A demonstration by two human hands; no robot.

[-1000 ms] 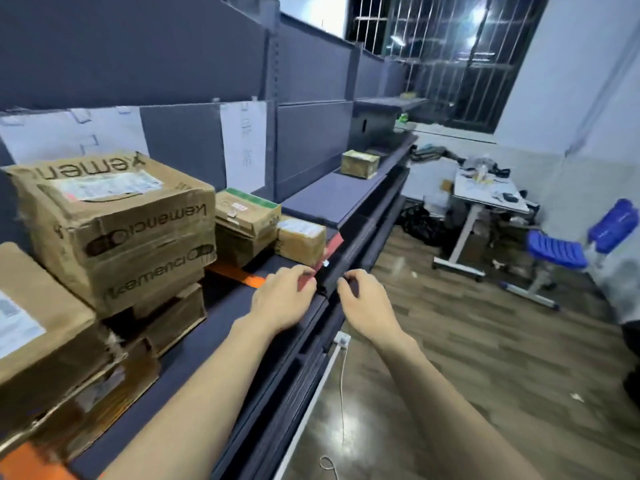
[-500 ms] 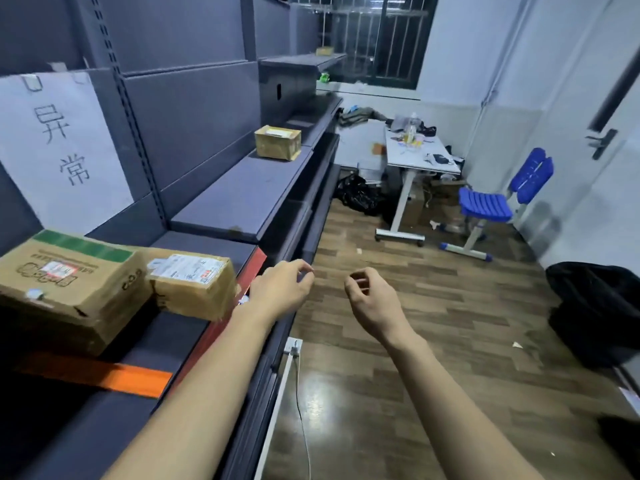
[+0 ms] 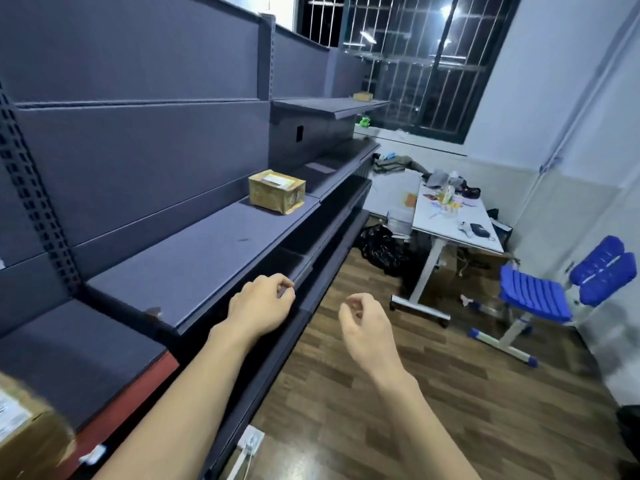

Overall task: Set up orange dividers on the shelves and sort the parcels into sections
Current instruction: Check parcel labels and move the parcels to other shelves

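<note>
My left hand (image 3: 262,304) hovers over the front edge of the grey shelf (image 3: 194,258), fingers loosely curled and holding nothing. My right hand (image 3: 363,320) hangs in the air over the floor to its right, fingers curled the same way, nothing in it. One taped cardboard parcel (image 3: 277,191) stands further along the same shelf. A corner of another parcel (image 3: 24,441) with a white label shows at the bottom left. A red strip (image 3: 138,393) runs along the front of the nearer shelf section. A small parcel (image 3: 363,96) sits on the far upper shelf.
A white desk (image 3: 450,223) cluttered with small items stands at the far end, with a black bag (image 3: 381,247) on the floor beside it. A blue chair (image 3: 561,292) is at the right. A white power strip (image 3: 250,441) lies on the wooden floor by the shelf base.
The view has swung right along the shelf, so the stacked boxes and the orange divider have left the frame. Both hands came off the shelf edge and moved forward, empty.
</note>
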